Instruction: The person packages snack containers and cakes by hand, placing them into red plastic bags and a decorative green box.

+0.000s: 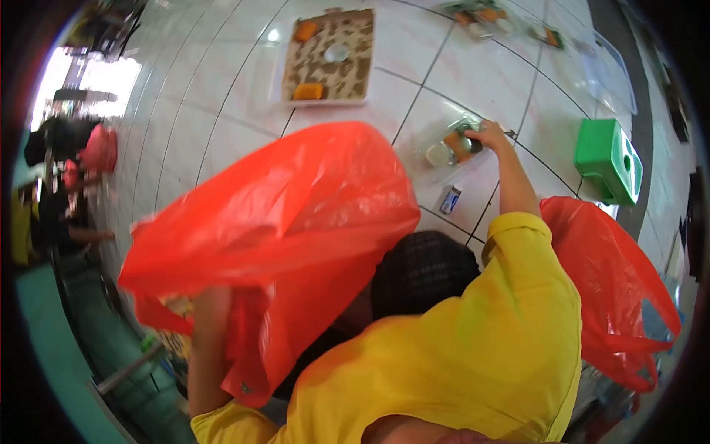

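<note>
A large red plastic bag (296,200) spreads across my lap on the left. My left forearm reaches into its opening, and the bag hides my left hand. On the right, my outstretched right hand (484,135) is closed on the edge of a clear plastic pack (451,146) at floor level. Pale, orange and dark items show through that pack's film. A small blue-and-white box (450,200) lies on the tiles just below it.
Ahead stands a tray (328,59) with a brown patterned surface and orange pieces. More clear packs (481,16) lie at the top right. To the right are a green box (608,161) and a second red bag (603,274). People sit at the far left.
</note>
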The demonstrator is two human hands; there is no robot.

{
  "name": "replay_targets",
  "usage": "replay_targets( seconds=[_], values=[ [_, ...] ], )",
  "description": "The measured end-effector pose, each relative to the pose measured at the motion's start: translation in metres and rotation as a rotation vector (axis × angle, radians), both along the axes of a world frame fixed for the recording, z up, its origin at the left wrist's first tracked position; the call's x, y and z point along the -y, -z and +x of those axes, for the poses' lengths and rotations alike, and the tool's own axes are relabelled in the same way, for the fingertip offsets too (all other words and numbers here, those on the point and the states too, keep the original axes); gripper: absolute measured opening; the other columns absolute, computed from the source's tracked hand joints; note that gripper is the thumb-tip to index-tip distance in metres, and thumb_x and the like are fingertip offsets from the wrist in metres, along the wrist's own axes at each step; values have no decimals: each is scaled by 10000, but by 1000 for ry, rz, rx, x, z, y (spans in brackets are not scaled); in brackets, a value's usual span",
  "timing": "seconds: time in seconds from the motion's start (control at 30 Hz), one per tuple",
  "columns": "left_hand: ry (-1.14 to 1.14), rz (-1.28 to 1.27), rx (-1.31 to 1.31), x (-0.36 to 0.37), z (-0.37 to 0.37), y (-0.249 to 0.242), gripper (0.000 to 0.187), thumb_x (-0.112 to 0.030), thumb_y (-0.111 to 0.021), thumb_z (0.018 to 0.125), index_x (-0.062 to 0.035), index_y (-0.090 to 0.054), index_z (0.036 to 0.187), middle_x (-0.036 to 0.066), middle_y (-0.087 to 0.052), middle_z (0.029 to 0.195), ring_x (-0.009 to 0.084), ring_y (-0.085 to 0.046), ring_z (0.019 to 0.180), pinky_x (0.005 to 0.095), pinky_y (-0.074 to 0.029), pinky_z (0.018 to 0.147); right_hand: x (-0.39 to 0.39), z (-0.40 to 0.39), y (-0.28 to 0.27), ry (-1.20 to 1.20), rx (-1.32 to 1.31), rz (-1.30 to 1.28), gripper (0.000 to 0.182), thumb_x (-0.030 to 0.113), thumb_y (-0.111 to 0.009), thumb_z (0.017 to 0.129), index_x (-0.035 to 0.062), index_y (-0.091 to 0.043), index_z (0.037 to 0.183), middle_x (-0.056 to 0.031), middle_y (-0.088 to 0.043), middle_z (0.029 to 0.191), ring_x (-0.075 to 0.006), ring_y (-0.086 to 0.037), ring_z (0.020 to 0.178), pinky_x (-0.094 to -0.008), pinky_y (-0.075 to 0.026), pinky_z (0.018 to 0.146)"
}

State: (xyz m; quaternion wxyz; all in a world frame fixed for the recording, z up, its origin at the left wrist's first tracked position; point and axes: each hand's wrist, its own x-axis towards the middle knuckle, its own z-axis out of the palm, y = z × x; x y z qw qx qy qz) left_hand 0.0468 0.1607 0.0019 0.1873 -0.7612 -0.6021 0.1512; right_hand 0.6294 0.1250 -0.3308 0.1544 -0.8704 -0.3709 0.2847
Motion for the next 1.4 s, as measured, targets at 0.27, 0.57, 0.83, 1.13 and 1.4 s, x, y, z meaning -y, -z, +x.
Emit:
replay_targets(
  seconds=[0.27,0.57,0.83,1.13,1.4],
  values=[
    [343,504,-58,75,-58,-82,427,-175,-648,730,-145,-522,1137,119,-369,1304,331,-307,1222,438,-254,1004,38,-53,0,351,-738,359,439,228,-732,651,-35,-518,930,-122,-547,883,-192,-543,743,-326,-473,630],
    [-551,-17,1672,56,-108,-75,421,-206,-609,782,-27,-479,1141,82,-546,908,170,-551,882,274,-452,719,51,-56,-35,430,-1172,489,319,147,-641,720,30,-534,997,-71,-593,897,-221,-582,781,-314,-488,671],
    [-249,-120,1837,55,-115,-137,399,-118,-516,803,-17,-473,1187,15,-511,660,45,-384,446,188,-363,498,-13,-77,-273,170,-1139,1041,303,209,-530,830,41,-528,1082,-67,-579,1025,-173,-561,889,-296,-451,755],
    [-184,-204,1887,24,-140,-130,570,-42,-494,765,-72,-327,1309,165,-412,1277,48,-438,434,213,-433,501,-26,-360,-439,-215,-1344,903,273,232,-592,767,49,-570,968,-83,-590,875,-182,-600,736,-302,-511,684],
    [-75,-411,1975,17,-164,-130,447,-36,-502,756,-67,-415,1194,90,-574,952,97,-435,489,233,-411,501,-50,-459,-332,-111,-1614,100,176,52,-559,758,31,-475,911,-98,-548,859,-212,-587,736,-393,-528,600]
  ],
)
